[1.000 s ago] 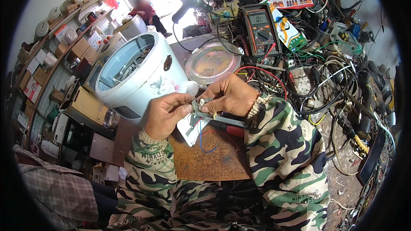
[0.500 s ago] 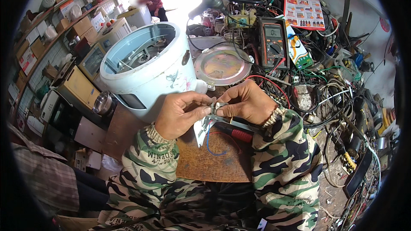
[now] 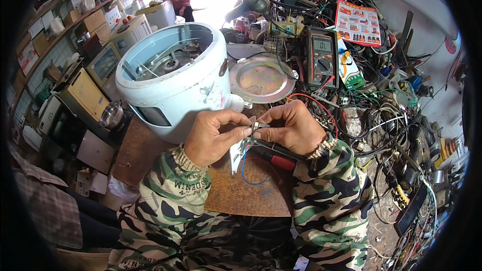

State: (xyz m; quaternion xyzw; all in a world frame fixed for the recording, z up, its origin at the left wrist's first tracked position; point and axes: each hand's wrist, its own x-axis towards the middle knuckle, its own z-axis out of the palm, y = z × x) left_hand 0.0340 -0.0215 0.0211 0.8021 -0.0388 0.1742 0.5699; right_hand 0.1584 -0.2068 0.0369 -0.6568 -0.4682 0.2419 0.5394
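Note:
Above the wooden tabletop, my two hands meet. My left hand [image 3: 213, 138] is closed, thumb and forefinger pinching one side of a small grey-and-white part [image 3: 255, 126]. From the other side my right hand [image 3: 291, 129] pinches the same part, fingers bent. Its exact kind is mostly hidden by the fingertips. Just below it hangs a thin white board [image 3: 237, 156], tilted nearly edge-on. A blue wire [image 3: 244, 171] loops down from it, and a thin red wire curves beside that. Under my right hand lies a tool with a red-and-black handle [image 3: 282, 162].
A pale blue round appliance housing [image 3: 173, 93] stands open-topped at left, with a round metal plate [image 3: 262, 81] behind my hands. A multimeter [image 3: 322, 57] leans on tangled cables [image 3: 386, 105] at right. Shelves line the far left; another person [image 3: 178, 0] is in the background.
Both hands keep their pinch on the small part, with slight finger shifts. The whole view has shifted a little; the white board hangs slightly more edge-on.

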